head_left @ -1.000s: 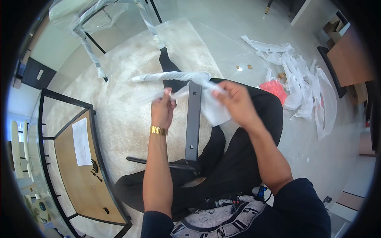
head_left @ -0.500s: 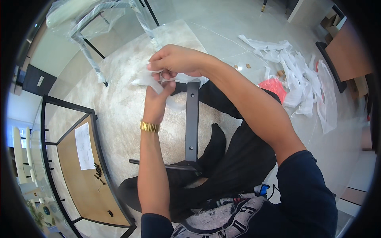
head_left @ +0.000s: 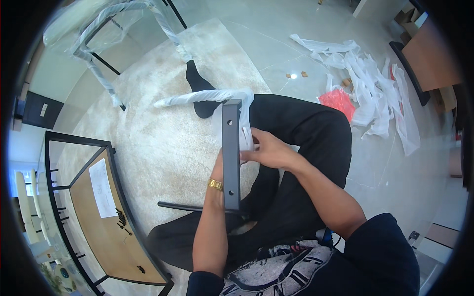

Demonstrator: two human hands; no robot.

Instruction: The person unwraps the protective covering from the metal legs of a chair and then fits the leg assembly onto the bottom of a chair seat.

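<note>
A dark grey metal bar (head_left: 231, 160) with two holes stands over my folded legs, part of a leg frame. One of its legs (head_left: 207, 95), at the far end, is covered in white foam wrap (head_left: 245, 116). The other leg (head_left: 183, 206), nearer me, is bare and black. At the bar's right side my right hand (head_left: 271, 149) is closed on the white wrap, thumb and fingers bent around it. My left hand (head_left: 217, 167) reaches in behind the bar from the left, below it a gold watch (head_left: 216, 184); its fingers are hidden by the bar.
At left stands a black-framed table (head_left: 112, 197) with a sheet of paper (head_left: 101, 188) and several bolts (head_left: 121, 217). A plastic-wrapped chair frame (head_left: 98, 59) is at the far left. Peeled white wrap (head_left: 365, 93) and a red bag (head_left: 337, 104) lie on the floor at right.
Both hands have come down and nearer from beyond the bar's far end to its middle. The wrapped far leg and my foot beneath it now show plainly.
</note>
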